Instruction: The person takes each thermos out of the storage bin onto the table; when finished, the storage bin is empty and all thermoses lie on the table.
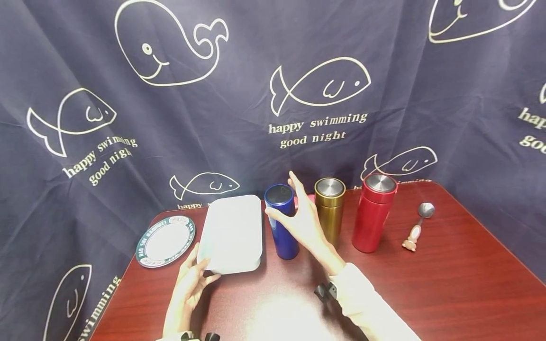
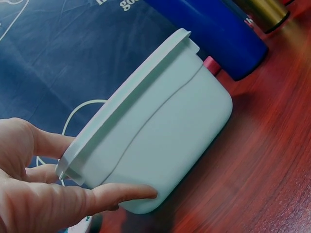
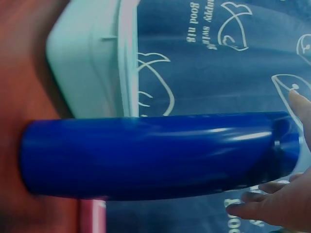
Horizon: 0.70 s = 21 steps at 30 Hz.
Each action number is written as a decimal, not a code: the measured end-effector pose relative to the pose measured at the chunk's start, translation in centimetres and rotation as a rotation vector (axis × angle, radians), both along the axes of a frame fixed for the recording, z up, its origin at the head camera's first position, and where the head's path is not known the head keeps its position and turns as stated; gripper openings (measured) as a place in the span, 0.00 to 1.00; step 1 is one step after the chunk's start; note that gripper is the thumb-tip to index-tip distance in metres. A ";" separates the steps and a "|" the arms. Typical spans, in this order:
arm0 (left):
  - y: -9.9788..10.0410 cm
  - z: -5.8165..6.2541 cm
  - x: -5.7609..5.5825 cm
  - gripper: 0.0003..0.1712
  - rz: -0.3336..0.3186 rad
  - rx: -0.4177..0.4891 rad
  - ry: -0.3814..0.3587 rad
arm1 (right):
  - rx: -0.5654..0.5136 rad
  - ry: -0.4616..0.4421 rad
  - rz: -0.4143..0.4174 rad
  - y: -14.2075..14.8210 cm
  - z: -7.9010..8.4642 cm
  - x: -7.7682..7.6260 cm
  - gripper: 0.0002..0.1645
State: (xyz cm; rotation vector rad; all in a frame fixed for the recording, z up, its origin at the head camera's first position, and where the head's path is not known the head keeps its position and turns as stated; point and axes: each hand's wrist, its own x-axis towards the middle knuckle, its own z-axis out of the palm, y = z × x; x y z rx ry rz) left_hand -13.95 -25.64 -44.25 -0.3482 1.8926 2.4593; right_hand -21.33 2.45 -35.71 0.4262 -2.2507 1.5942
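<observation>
A pale mint plastic container (image 1: 230, 232) with a lid sits on the table left of centre. My left hand (image 1: 189, 279) grips its near left corner; in the left wrist view the thumb (image 2: 121, 193) lies along the front wall and other fingers are at the rim. Just right of the container, a blue thermos flask (image 1: 285, 239) stands upright. Around its upper part my right hand (image 1: 304, 222) is spread, thumb on the near side and fingers beyond. A gap shows between fingers and flask in the right wrist view (image 3: 265, 206).
A gold flask (image 1: 332, 215) and a red flask (image 1: 371, 222) stand to the right, with a spoon (image 1: 415, 232) with a bear-shaped handle beyond. A round plate (image 1: 166, 240) lies at left. Something pink (image 3: 92, 216) is partly hidden behind the blue flask. A dark curtain (image 1: 247, 132) hangs behind.
</observation>
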 end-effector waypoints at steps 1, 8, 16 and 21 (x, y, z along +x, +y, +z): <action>-0.1 0.0 0.0 0.43 -0.002 -0.007 0.002 | -0.004 0.011 0.004 0.0 0.4 -0.1 0.58; -0.3 0.5 0.0 0.41 0.023 -0.159 0.005 | 0.027 0.151 0.049 1.2 3.9 0.4 0.50; 0.8 3.9 0.3 0.35 0.248 -0.752 0.173 | 0.047 0.388 -0.015 5.5 6.9 1.9 0.45; 2.5 6.3 -0.1 0.34 0.336 -0.939 0.359 | 0.059 0.478 -0.170 8.8 8.0 2.6 0.43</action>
